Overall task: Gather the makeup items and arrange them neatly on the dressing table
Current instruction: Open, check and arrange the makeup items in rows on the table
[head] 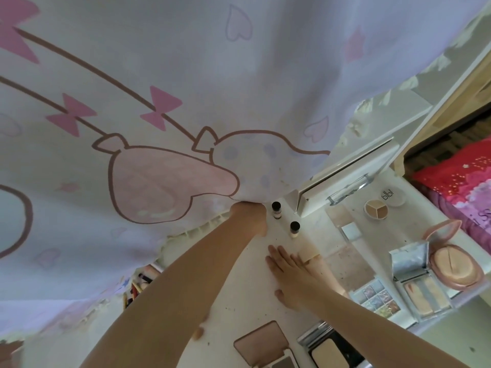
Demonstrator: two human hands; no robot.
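My left hand (251, 217) reaches forward and grips the lower edge of a white cloth (186, 88) printed with pink bows, holding it up off the white dressing table (249, 296); its fingers are hidden by the fabric. With its fingers straight, my right hand (288, 274) lies flat on the table, fingertips beside a beige block (307, 253). Two small black-capped bottles (276, 210) (295, 229) stand upright just beyond my hands. On the right lie a round three-colour pot (376, 208), a pink compact (455, 269), a silver palette (417, 285) and a glitter palette (377, 298).
A brown compact (261, 343) and a black powder compact (329, 350) lie at the near edge. At the back right stands a white mirror box (342, 176), with a round lid (393, 196) near it. A bed with a red blanket (462, 179) borders the table on the right.
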